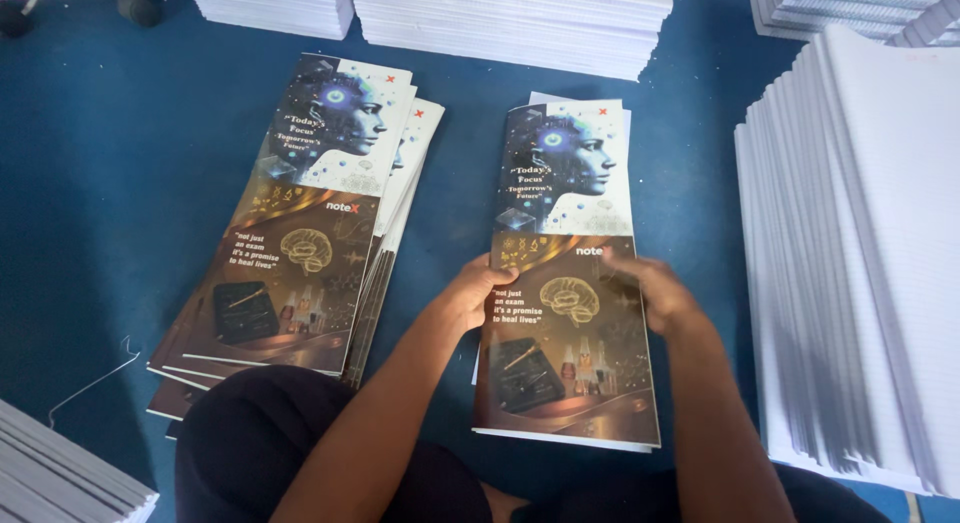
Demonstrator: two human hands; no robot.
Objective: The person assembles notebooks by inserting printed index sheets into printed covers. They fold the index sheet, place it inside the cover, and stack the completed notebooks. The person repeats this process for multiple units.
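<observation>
A long printed cover sheet (pixel 566 198), blue-and-white art on its far half and brown-and-gold art on its near half, lies on a thin stack of white pages on the blue floor. My left hand (pixel 474 291) grips its left edge at the middle. My right hand (pixel 652 289) rests on top near its right edge, fingers bent on the cover. To the left lies a fanned pile of the same covers (pixel 300 223), untouched.
Tall stacks of white ruled paper (pixel 865 243) stand at the right. More white stacks (pixel 510 18) line the far edge, and another stack's corner (pixel 60 478) shows at the near left. My dark-clothed knee (pixel 270 433) is at the bottom. A thin white string (pixel 95 378) lies on the floor.
</observation>
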